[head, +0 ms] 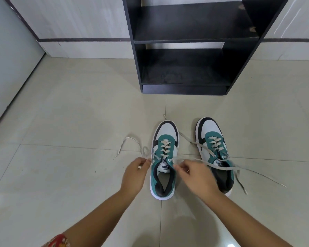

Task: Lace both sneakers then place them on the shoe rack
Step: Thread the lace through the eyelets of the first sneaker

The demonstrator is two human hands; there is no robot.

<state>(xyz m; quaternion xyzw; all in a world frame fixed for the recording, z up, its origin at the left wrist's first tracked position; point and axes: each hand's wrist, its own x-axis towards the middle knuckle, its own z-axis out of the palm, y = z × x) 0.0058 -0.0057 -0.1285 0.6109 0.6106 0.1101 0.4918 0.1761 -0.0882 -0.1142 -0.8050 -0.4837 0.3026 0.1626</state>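
Two teal, white and black sneakers stand side by side on the floor, toes pointing at the rack. The left sneaker (164, 157) has its cream lace threaded through most eyelets. My left hand (135, 173) pinches the left lace end (132, 145), which loops out over the floor. My right hand (194, 173) pinches the other end of that lace beside the tongue. The right sneaker (215, 152) is laced, with loose ends trailing to both sides. The black shoe rack (191, 41) stands ahead with bare shelves.
Pale floor tiles (70, 113) spread all around the shoes. A tiled wall (78, 24) runs behind the rack, and a grey door panel (7, 59) is at the far left. A red patterned sleeve edge shows at the bottom left.
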